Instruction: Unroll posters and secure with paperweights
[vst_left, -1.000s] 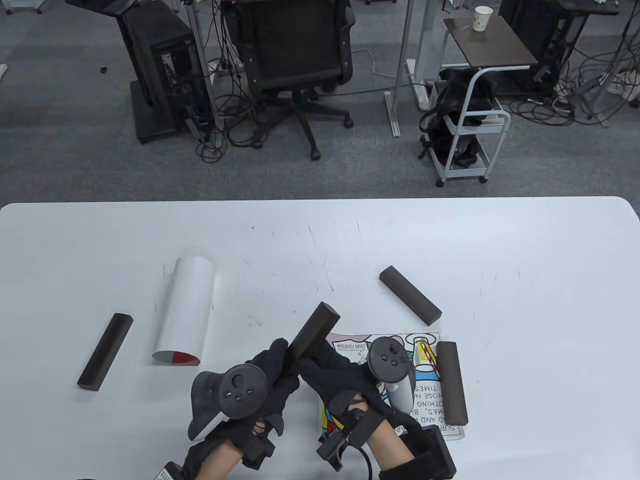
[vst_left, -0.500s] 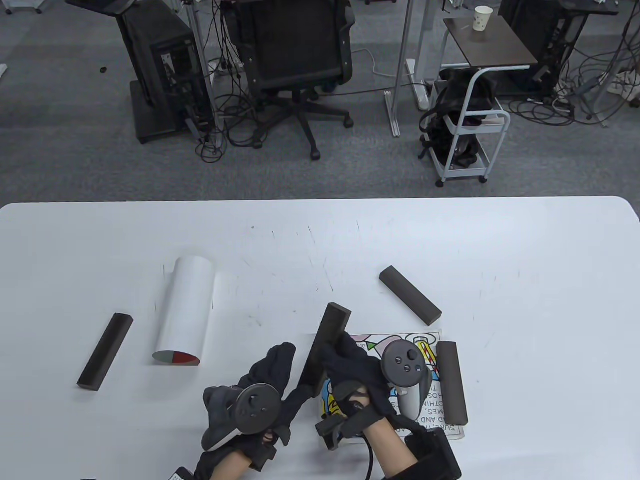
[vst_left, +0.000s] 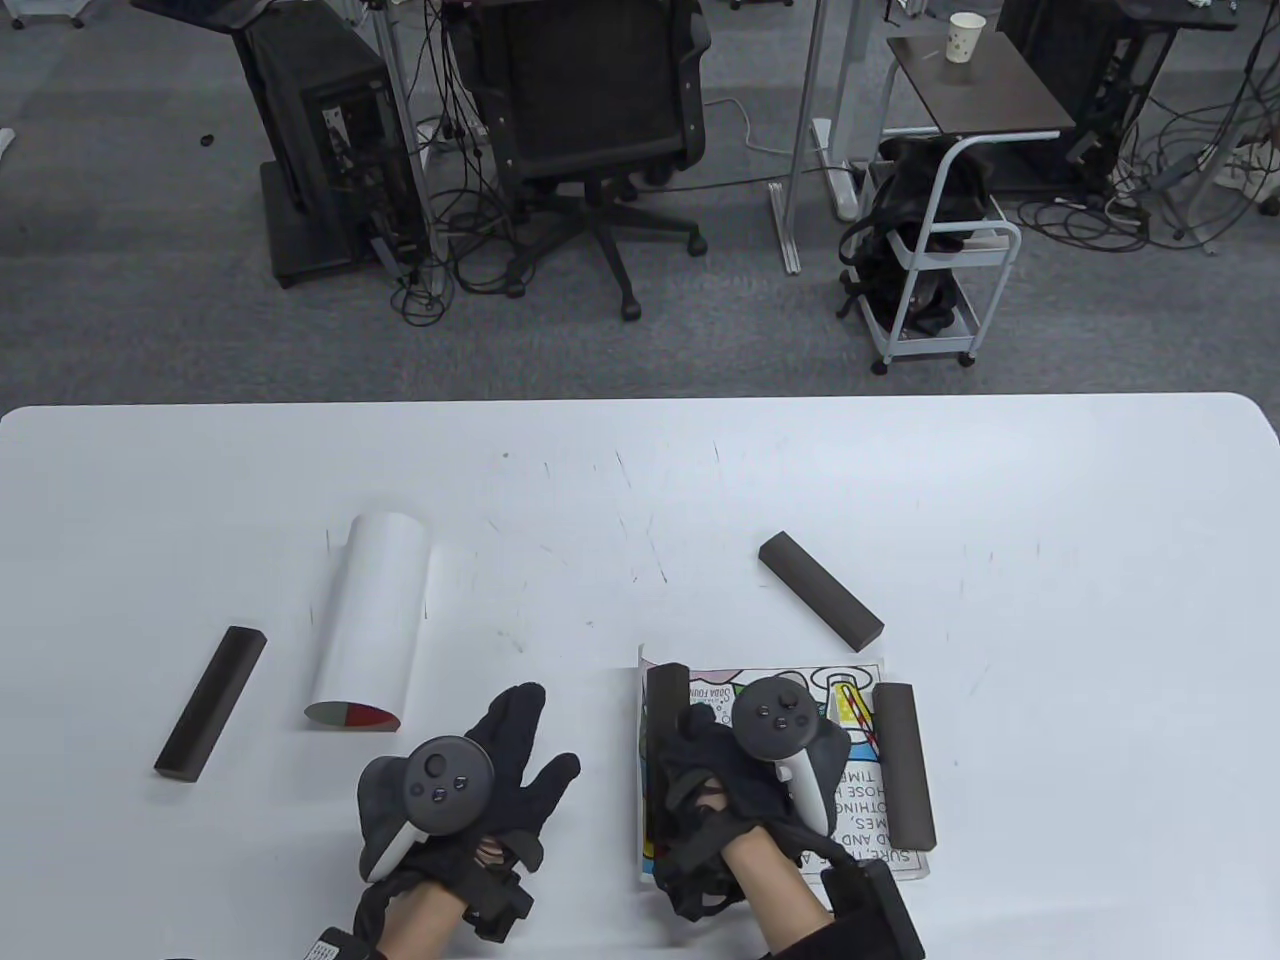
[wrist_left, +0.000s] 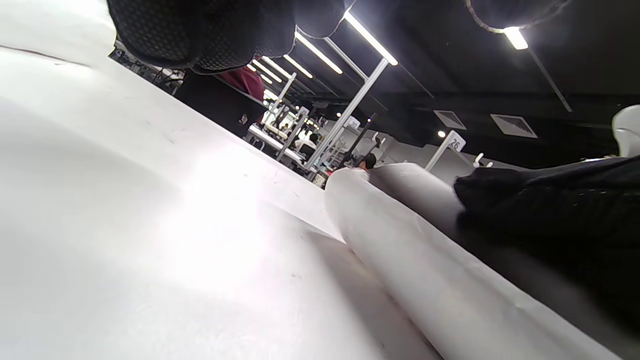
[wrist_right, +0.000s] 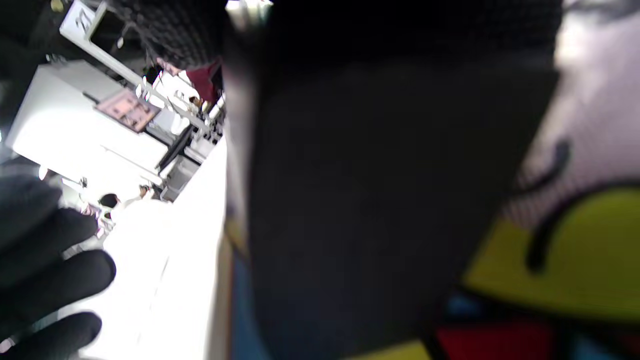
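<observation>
A colourful poster (vst_left: 855, 700) lies unrolled flat near the table's front edge. A dark bar paperweight (vst_left: 905, 765) lies along its right edge. My right hand (vst_left: 690, 740) grips a second dark bar (vst_left: 667, 690) and holds it down along the poster's left edge; the bar fills the right wrist view (wrist_right: 375, 200), with the poster's print (wrist_right: 575, 250) beside it. My left hand (vst_left: 520, 745) rests open on the bare table left of the poster, fingers spread, holding nothing. A rolled white poster (vst_left: 370, 620) lies further left and shows close in the left wrist view (wrist_left: 425, 260).
A loose dark bar (vst_left: 820, 588) lies on the table just beyond the flat poster. Another bar (vst_left: 210, 717) lies left of the rolled poster. The white table (vst_left: 1050, 520) runs to its far edge, with an office chair (vst_left: 590, 110) and a cart (vst_left: 940, 260) on the floor beyond.
The right hand took the bar from the left hand, turned it and lowered it onto the poster's left edge. The left hand let go and moved left, opening flat on the table.
</observation>
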